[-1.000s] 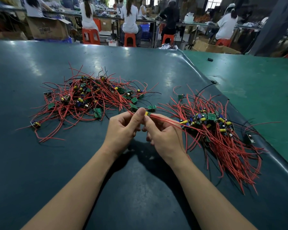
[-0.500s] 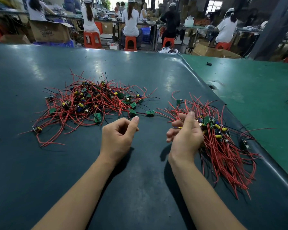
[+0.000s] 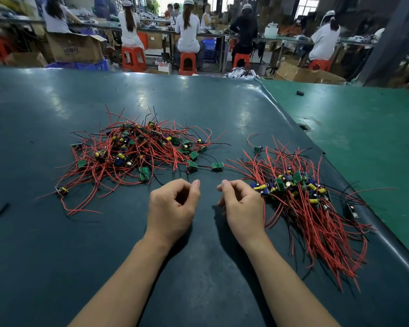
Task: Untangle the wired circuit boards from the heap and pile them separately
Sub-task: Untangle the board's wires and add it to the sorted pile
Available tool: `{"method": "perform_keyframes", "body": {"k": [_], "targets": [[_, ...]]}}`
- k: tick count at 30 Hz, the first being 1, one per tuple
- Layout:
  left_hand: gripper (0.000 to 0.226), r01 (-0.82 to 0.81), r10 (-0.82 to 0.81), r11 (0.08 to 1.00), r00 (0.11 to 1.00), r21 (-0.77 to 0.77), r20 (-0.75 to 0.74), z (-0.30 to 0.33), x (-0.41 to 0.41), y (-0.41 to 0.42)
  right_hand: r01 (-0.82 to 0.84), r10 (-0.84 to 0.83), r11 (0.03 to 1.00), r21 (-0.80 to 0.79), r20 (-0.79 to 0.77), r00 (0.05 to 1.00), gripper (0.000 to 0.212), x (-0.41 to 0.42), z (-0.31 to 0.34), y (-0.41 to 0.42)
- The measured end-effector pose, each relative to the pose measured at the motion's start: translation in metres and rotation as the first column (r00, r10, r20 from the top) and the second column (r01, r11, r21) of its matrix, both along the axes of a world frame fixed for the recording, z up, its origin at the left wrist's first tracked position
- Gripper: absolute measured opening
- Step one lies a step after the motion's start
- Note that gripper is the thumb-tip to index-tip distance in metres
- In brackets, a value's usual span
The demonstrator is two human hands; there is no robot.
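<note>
Dark teal tabletop, glossy, reflecting overhead light. Tangled heap of red-wired circuit boards spread left of the hands and beyond them. Sorted pile lying right of the hands, boards clustered at its near-left end, wires fanning toward the near right edge. Between heap and pile, a lone green board on the tabletop, just beyond the hands, wire trailing toward the pile.

Left hand low over the tabletop, fingers loosely curled, thumb up; grip released, nothing in it. Right hand beside it, a small gap between the two thumbs, fingers likewise curled loose; grip released, nothing visibly held, back of hand just beside the pile's boards. Both forearms bare, reaching in from the near edge.

Right of the pile, a lighter green mat with a small black item on it. Beyond the tabletop, seated workers on orange stools, cardboard boxes.
</note>
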State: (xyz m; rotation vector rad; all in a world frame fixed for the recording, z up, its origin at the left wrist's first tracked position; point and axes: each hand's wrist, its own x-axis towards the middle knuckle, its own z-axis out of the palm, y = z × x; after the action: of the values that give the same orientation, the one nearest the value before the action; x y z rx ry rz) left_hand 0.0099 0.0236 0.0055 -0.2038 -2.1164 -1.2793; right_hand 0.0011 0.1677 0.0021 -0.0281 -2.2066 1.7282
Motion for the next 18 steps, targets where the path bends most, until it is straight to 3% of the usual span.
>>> {"method": "perform_keyframes", "body": {"k": [4, 9, 13, 15, 18], "targets": [[0.031, -0.085, 0.086, 0.989, 0.996, -0.118, 0.003, 0.0, -0.001, 0.0, 0.008, -0.007, 1.0, -0.008, 0.011, 1.0, 0.024, 0.001, 0.001, 0.001], [0.01, -0.29, 0.313, 0.894, 0.95, -0.342, 0.013, -0.001, -0.012, -0.023, -0.01, 0.011, 1.0, -0.02, 0.034, 0.999, 0.025, 0.003, 0.001, 0.002], [0.048, -0.319, 0.518, 0.796, 0.799, -0.514, 0.307, -0.005, -0.024, -0.037, -0.033, 0.035, 0.999, -0.028, 0.05, 0.998, 0.024, 0.004, 0.001, 0.004], [0.05, -0.283, 0.549, 0.772, 0.749, -0.569, 0.371, -0.008, -0.025, -0.037, -0.044, 0.046, 0.999, -0.027, 0.057, 0.997, 0.024, 0.004, 0.001, 0.003], [0.043, -0.289, 0.545, 0.77, 0.763, -0.569, 0.349, -0.007, -0.025, -0.038, -0.051, 0.053, 0.999, -0.018, 0.062, 0.997, 0.023, 0.003, 0.001, 0.003]]}}
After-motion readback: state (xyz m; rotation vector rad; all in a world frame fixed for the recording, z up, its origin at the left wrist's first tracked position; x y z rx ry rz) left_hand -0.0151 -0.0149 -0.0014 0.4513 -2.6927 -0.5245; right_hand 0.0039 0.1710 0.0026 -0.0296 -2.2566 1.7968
